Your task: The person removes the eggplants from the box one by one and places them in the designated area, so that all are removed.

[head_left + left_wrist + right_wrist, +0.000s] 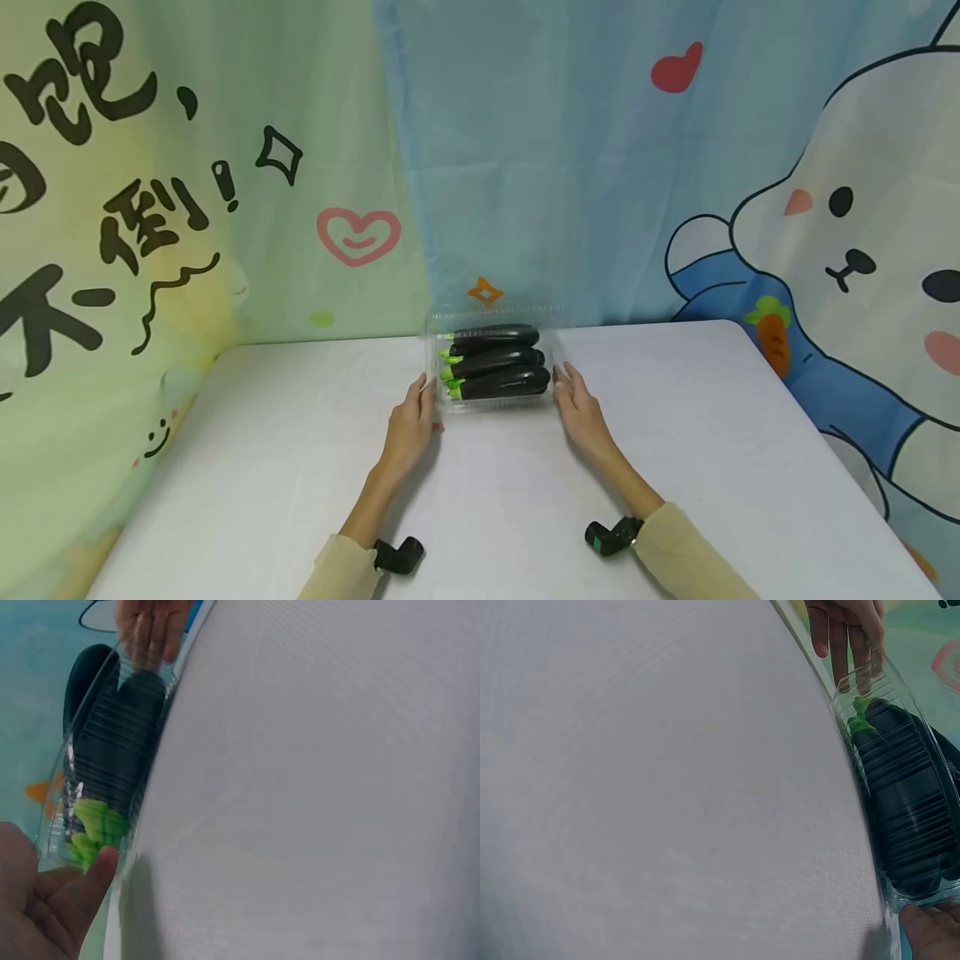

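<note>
Near the far edge of the table, a clear plastic box (495, 406) holds several dark, glossy eggplants (501, 382) lying side by side. Their green stem ends point left. My left hand (408, 423) is at the box's left end, its thumb (102, 871) beside the stems in the left wrist view. At the opposite end is my right hand (582, 412), with fingertips right at the box wall. Fingers of both hands look mostly straight along the ends. In the right wrist view, ribbed plastic (907, 791) covers the eggplants' near side.
The table has a white cover (480, 500). Right behind the box hangs a printed curtain (495, 200) with cartoon figures and lettering. A small black camera is strapped to each wrist, one on the left (400, 556) and one on the right (611, 537).
</note>
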A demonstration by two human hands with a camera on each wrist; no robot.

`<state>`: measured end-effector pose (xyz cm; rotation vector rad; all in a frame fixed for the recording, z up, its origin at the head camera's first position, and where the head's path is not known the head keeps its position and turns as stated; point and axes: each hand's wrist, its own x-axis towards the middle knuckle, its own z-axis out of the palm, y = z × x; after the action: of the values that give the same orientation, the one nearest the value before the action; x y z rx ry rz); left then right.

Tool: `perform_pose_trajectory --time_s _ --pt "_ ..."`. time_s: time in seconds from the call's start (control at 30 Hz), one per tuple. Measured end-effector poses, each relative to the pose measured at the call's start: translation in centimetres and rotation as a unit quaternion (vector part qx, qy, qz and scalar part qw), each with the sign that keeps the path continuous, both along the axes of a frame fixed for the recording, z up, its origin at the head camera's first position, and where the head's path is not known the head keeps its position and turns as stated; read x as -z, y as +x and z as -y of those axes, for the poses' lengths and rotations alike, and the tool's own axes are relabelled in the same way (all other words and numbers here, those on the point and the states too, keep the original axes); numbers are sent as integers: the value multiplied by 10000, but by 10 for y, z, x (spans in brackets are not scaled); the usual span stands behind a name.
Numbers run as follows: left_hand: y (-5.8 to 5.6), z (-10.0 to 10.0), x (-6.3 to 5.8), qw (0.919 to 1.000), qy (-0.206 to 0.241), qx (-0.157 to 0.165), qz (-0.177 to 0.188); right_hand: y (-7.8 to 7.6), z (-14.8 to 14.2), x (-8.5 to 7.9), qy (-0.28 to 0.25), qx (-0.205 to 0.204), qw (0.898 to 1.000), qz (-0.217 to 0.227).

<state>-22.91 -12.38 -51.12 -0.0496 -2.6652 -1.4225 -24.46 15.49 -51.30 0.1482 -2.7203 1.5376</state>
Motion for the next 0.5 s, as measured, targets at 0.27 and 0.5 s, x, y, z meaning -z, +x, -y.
perform_pose_trajectory --time_s 0.27,0.5 --pt "-1 1 0 10000 -4 -40 -31 0 2 1 13 51 9998 -178" --pt "-3 5 0 9990 318 143 288 1 2 2 47 75 9997 -205"
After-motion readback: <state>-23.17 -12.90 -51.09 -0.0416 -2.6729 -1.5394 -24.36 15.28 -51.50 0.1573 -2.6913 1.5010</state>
